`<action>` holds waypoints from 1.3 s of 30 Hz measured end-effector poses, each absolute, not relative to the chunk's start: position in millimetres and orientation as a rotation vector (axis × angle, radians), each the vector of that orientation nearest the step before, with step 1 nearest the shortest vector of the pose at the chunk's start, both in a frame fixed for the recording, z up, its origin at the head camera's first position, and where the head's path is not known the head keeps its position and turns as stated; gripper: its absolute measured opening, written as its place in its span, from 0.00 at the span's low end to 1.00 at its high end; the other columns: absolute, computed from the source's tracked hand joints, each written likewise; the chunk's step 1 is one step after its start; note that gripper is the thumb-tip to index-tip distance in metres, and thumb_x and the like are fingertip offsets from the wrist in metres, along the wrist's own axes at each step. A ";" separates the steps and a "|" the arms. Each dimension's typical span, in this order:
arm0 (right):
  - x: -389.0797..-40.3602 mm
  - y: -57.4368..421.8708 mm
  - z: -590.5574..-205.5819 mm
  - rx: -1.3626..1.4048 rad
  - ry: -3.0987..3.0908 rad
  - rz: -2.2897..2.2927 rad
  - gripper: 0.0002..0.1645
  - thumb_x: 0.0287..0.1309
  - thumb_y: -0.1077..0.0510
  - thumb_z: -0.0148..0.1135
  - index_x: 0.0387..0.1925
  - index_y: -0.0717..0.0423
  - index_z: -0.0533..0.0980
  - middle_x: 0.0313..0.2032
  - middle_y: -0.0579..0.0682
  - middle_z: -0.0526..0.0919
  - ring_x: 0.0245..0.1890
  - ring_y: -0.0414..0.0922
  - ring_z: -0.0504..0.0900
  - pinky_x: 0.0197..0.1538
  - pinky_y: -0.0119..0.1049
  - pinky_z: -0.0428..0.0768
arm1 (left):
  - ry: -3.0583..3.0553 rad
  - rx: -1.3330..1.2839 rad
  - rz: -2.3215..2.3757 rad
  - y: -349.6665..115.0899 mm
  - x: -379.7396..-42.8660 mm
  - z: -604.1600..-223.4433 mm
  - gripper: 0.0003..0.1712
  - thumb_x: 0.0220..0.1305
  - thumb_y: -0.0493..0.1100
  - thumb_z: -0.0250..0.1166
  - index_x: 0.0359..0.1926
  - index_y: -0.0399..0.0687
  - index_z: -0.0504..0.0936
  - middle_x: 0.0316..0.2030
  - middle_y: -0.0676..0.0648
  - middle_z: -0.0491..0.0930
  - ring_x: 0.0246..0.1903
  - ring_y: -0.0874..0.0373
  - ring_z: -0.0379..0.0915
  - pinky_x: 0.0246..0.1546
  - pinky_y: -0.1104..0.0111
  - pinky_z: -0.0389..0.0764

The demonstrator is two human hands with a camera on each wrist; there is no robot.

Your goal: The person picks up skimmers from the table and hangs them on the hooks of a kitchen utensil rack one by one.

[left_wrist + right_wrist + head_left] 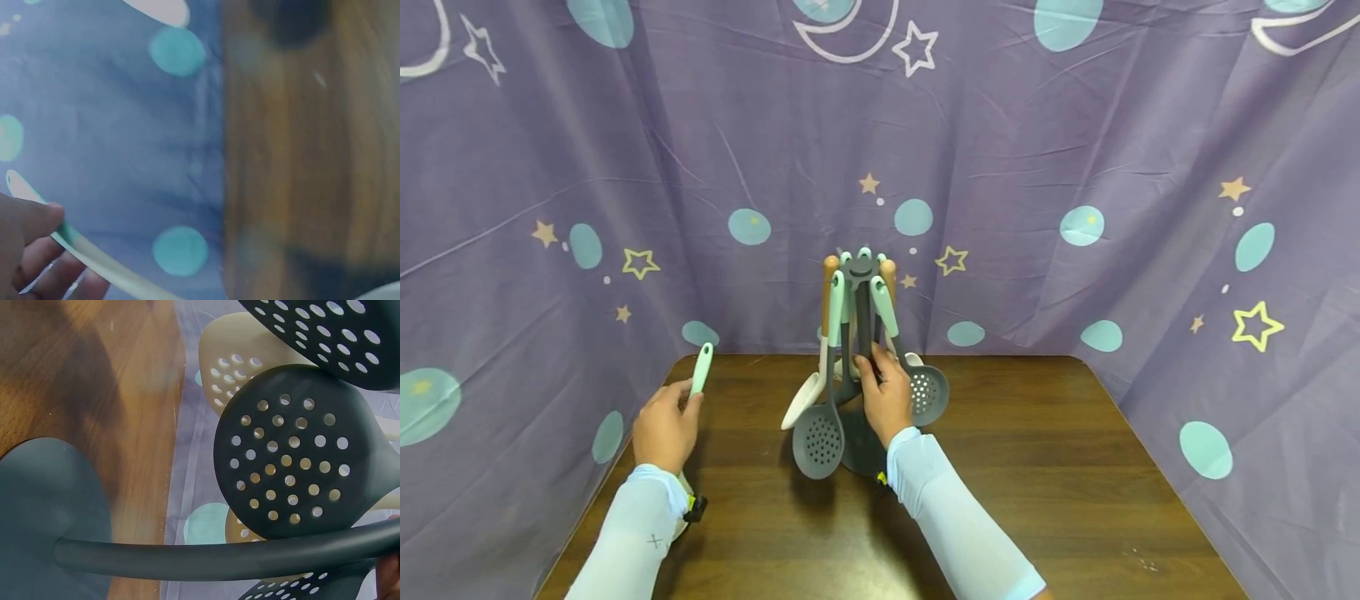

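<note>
In my left hand (666, 425) is a kitchen utensil with a mint-green handle (702, 368) and a cream shaft (115, 272). Thumb and fingers pinch it near the handle's lower end; its head is mostly hidden behind my wrist. My right hand (887, 396) grips the dark grey post (187, 559) of a utensil stand, below its top hook ring (860, 268). Around the post hang several utensils: a grey slotted skimmer (817, 442) at the front, another perforated one (929, 393) on the right and a white spoon-like one (802, 402) on the left.
The stand's round grey base (50, 506) is low at the post's foot, over the brown wooden table (1037, 483). A purple curtain (1015, 150) with stars and moons surrounds the table's back and sides. Some hanging utensils have wooden handles (828, 292).
</note>
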State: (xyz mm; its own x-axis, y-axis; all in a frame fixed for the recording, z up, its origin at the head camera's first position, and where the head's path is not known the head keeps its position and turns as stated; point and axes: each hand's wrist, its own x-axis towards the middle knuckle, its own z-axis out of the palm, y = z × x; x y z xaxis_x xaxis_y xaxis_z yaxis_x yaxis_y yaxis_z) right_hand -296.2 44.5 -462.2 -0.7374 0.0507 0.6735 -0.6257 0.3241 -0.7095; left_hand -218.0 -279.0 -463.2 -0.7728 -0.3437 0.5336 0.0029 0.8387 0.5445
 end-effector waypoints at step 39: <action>-298.1 44.2 -464.8 0.512 -1.960 1.395 0.18 0.74 0.51 0.63 0.57 0.54 0.83 0.44 0.52 0.87 0.44 0.49 0.88 0.47 0.47 0.87 | -1.841 -0.264 -1.038 -156.1 -184.2 -355.5 0.28 0.62 0.31 0.74 0.63 0.47 0.84 0.40 0.43 0.88 0.38 0.72 0.79 0.40 0.83 0.79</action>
